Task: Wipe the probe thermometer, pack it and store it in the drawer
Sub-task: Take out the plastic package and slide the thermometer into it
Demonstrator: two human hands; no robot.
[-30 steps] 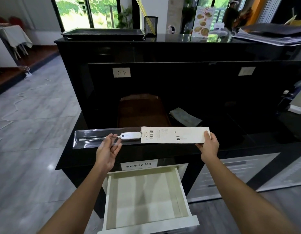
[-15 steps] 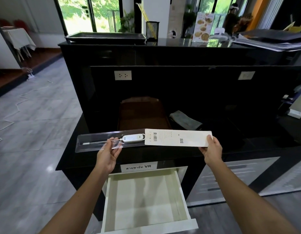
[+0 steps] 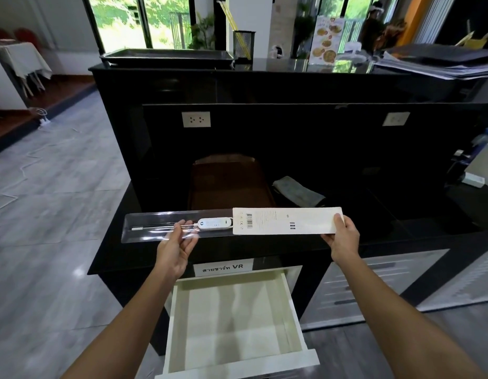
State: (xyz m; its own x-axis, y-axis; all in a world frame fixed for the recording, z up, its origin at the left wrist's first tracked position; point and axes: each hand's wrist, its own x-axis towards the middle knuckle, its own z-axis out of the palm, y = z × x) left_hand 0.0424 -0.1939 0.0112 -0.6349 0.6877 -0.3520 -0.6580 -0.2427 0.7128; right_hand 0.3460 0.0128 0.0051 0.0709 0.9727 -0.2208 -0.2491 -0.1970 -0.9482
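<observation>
The probe thermometer (image 3: 214, 223), white-bodied with a thin metal probe pointing left, lies in a clear plastic tray (image 3: 144, 228). The tray's right end sits inside a white card sleeve (image 3: 286, 220) printed with a barcode. My left hand (image 3: 177, 247) pinches the clear tray from below near its middle. At the sleeve's right end, my right hand (image 3: 342, 236) grips the card. The package is held level over the black counter (image 3: 111, 253). Below it a white drawer (image 3: 234, 318) stands pulled out, with nothing in it.
A folded grey cloth (image 3: 299, 191) and a brown board (image 3: 226, 181) lie on the counter behind the package. A label reading "VR" (image 3: 223, 268) sits above the drawer. The higher back counter carries a metal tray (image 3: 166, 57) and stacked papers (image 3: 439, 64).
The package has stayed nearly level in both hands while my view shifted slightly. More of the thermometer body now shows left of the sleeve's edge than a second ago.
</observation>
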